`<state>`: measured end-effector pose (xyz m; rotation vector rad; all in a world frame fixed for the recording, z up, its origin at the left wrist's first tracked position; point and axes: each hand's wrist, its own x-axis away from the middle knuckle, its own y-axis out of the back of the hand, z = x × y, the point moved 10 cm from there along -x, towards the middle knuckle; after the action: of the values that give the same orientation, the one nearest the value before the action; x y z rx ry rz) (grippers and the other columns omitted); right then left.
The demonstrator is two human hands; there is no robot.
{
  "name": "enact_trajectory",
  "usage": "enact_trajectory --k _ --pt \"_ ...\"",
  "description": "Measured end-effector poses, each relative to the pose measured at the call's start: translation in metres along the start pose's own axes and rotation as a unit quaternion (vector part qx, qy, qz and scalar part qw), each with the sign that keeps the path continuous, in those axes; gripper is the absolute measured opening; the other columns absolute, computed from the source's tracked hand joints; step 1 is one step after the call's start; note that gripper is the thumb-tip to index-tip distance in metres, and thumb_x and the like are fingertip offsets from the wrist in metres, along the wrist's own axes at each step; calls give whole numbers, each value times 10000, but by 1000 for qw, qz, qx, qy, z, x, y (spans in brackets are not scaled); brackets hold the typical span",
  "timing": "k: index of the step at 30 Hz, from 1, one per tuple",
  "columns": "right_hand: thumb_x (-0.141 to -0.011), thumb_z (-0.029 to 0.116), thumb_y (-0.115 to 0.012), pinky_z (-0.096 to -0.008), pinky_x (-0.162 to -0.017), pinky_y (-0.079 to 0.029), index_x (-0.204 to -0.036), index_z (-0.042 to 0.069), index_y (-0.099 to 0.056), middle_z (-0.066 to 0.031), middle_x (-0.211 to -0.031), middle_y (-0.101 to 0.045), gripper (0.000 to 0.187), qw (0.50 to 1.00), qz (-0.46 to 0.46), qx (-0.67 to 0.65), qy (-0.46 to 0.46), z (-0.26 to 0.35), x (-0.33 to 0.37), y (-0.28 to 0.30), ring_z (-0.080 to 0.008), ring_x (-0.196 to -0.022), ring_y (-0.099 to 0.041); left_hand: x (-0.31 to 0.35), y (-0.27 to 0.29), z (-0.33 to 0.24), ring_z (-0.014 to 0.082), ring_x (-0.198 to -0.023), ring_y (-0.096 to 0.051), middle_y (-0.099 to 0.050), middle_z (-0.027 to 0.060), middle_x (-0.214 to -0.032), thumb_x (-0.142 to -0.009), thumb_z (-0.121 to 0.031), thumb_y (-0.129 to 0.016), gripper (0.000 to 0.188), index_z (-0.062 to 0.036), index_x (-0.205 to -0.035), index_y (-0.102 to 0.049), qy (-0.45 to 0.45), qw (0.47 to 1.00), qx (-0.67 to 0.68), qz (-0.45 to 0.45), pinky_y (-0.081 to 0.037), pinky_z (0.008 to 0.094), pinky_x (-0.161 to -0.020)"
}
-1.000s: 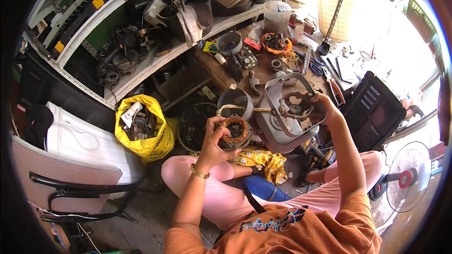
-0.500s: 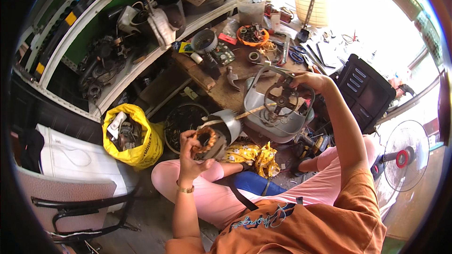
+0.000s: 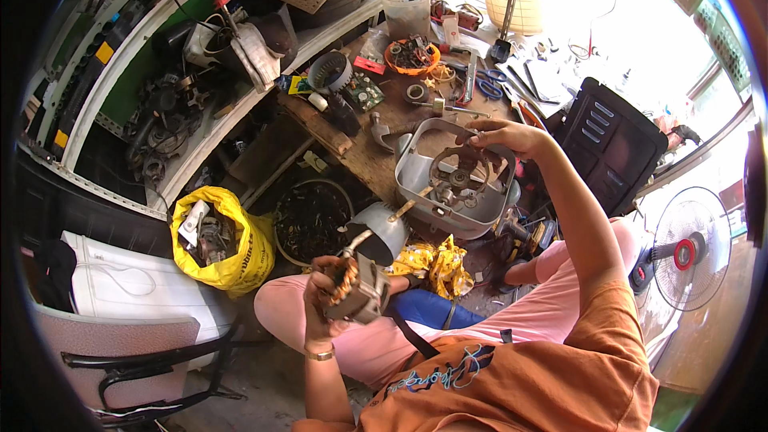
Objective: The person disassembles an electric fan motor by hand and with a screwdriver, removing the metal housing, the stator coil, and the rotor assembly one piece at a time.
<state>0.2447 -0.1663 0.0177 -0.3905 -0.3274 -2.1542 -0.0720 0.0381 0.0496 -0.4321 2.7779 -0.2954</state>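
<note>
My left hand (image 3: 322,292) grips a motor stator (image 3: 358,292) with copper windings, held above my left knee. A pale sheathed lead (image 3: 400,212) runs from the stator to a grey metal frame. My right hand (image 3: 512,138) is closed on the far rim of this frame (image 3: 406,170), which has a round bracket (image 3: 462,176) inside it. The frame lies over a grey tub-like housing (image 3: 468,228) at the table's front edge. Between the stator and the housing sits a grey cylindrical metal shell (image 3: 384,232).
A hammer (image 3: 382,134), blue-handled scissors (image 3: 490,84) and an orange bowl of small parts (image 3: 412,56) rest on the wooden table (image 3: 352,162). A yellow bag of parts (image 3: 220,240) stands left; a black slotted panel (image 3: 610,144) and a fan (image 3: 692,256) are right.
My left hand has moved the stator nearer to me and turned it, so its laminated side shows. My right hand has shifted left and lowered the frame onto the housing.
</note>
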Motion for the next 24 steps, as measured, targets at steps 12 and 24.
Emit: enact_trajectory --k 12,24 --pt "-872 70 -576 -214 -665 -451 -1060 22 -594 -35 -924 -631 194 877 -347 117 312 46 93 39 -62 -758 -544 56 -46 63 369 -1285 -383 -410 129 -1259 -607 -519 -831 654 -103 -980 -492 275 930 245 -26 -388 486 -1030" --pt "-705 118 -767 -368 -868 -433 -1274 57 -392 -158 -1323 -374 684 830 -458 155 278 -66 205 -51 -263 -1095 -481 50 -74 45 271 -1149 -490 -468 112 -1234 -843 -346 -633 354 -98 -1058 -500 194 928 312 60 -427 476 -980"
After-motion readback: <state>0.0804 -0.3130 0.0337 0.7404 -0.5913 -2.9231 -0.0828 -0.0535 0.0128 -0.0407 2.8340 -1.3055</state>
